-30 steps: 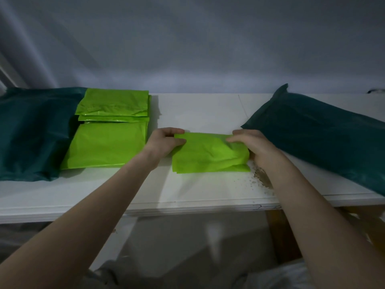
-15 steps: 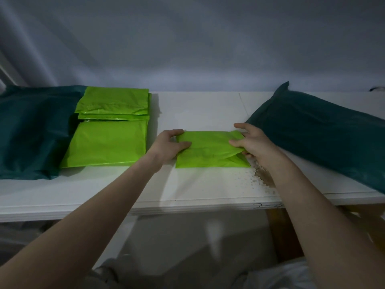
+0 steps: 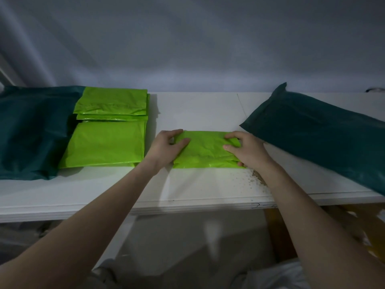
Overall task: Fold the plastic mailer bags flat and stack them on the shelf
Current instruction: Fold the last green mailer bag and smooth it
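Observation:
A lime green folded mailer bag (image 3: 205,151) lies on the white shelf (image 3: 200,188) in the middle. My left hand (image 3: 166,148) grips its left end, thumb on top. At the right end my right hand (image 3: 246,150) holds the bag, fingers on top and thumb under the near edge. To the left lie two stacks of folded green bags: a near stack (image 3: 106,143) and a far stack (image 3: 113,103).
A dark teal bag (image 3: 31,130) lies flat at the far left under the green stacks. Another dark teal bag (image 3: 320,134), puffy, lies at the right. The shelf's front edge near my right wrist is chipped (image 3: 257,180). A grey wall stands behind.
The green bag went from rumpled to a flatter, narrower fold. Both hands shifted along its ends and now press it by the two short sides.

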Tool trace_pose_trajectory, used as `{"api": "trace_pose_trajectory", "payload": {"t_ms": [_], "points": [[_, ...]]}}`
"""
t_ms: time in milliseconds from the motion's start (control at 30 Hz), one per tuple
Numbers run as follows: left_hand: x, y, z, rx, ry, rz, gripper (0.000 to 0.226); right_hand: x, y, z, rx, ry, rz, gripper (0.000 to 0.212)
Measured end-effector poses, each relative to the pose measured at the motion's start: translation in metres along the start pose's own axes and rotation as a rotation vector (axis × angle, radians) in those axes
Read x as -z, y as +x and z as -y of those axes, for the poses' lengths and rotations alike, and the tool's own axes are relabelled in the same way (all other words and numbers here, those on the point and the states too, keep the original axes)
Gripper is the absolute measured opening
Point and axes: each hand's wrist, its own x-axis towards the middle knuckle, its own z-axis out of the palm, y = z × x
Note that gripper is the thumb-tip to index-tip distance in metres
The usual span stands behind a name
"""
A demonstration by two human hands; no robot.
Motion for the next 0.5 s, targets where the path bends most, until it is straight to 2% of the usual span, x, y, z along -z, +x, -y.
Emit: {"api": "trace_pose_trajectory", "payload": {"t_ms": [167, 333, 500], "points": [[-0.0032, 0.0008, 0.0038, -0.009, 0.033, 0.004, 0.024, -0.0026, 0.0003, -0.0003, -0.011, -0.007, -0.018, 0.036], [-0.0068, 0.0027, 0.0057, -0.069, 0.076, 0.03, 0.038, -0.0041, 0.0019, -0.0002, 0.031, -0.084, -0.042, 0.046], [-0.0056, 0.0048, 0.0062, -0.074, 0.063, 0.05, 0.048, -0.0005, 0.003, -0.0021, -0.032, 0.177, -0.072, 0.049]]}}
